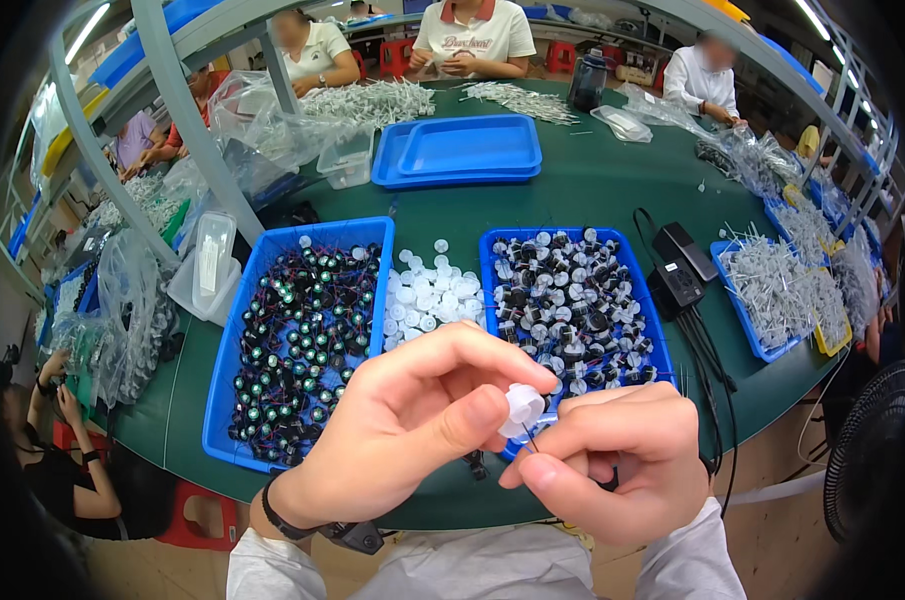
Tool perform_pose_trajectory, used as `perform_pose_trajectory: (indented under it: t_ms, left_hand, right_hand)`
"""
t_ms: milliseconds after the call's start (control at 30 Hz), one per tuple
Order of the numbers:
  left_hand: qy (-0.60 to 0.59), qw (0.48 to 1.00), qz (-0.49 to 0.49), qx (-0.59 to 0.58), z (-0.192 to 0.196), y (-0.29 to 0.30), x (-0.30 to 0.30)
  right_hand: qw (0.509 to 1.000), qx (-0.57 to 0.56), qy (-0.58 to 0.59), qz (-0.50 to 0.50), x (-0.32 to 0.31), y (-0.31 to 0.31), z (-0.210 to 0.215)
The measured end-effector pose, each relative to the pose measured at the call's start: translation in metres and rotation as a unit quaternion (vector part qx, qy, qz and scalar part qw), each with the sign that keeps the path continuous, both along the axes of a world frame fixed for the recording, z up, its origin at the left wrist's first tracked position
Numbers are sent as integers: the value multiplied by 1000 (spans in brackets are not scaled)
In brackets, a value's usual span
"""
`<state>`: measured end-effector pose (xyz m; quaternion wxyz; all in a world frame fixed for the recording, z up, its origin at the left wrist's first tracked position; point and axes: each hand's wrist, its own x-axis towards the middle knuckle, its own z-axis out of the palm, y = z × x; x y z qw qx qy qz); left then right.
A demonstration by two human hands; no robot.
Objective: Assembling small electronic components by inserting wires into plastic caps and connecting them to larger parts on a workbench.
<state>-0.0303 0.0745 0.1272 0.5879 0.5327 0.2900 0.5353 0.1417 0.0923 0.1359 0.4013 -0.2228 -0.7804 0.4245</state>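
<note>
Between the thumb and forefinger of my left hand (397,425) is a small translucent white plastic cap (523,408). My right hand (627,450) is closed close beside it, pinching thin dark wire (530,437) that runs up to the cap; whatever else these fingers hold is hidden. Behind my hands, loose white caps (432,295) lie heaped on the table. To their left, a blue tray (222,385) holds many small black round parts with green faces and thin wires. A second blue tray (656,325), on the right, contains black parts fitted with white caps.
Empty blue trays (467,150) are stacked farther back on the green table (612,165). Black power adapters (677,280) with cables lie right of the capped parts. Trays of white pieces (767,300) stand far right. Clear containers (212,265) and grey rack posts (197,120) flank the left; co-workers sit around.
</note>
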Motion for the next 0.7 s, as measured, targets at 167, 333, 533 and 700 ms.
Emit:
perform_pose_trajectory:
  t_ms: [167, 333, 533, 700]
  left_hand:
    - [-6, 999, -43, 4, -1, 1, -2]
    - [-5, 999, -50, 7, 2, -2, -2]
    - [-58, 991, -119, 3, -2, 1, -10]
    - [-69, 990, -119, 7, -4, 1, -10]
  right_hand:
    - [999, -22, 35, 21, -1, -1, 1]
    - [998, -41, 50, 15, 0, -4, 2]
    - [998, -49, 28, -4, 2, -3, 4]
    - [999, -43, 22, 4, 3, 0, 3]
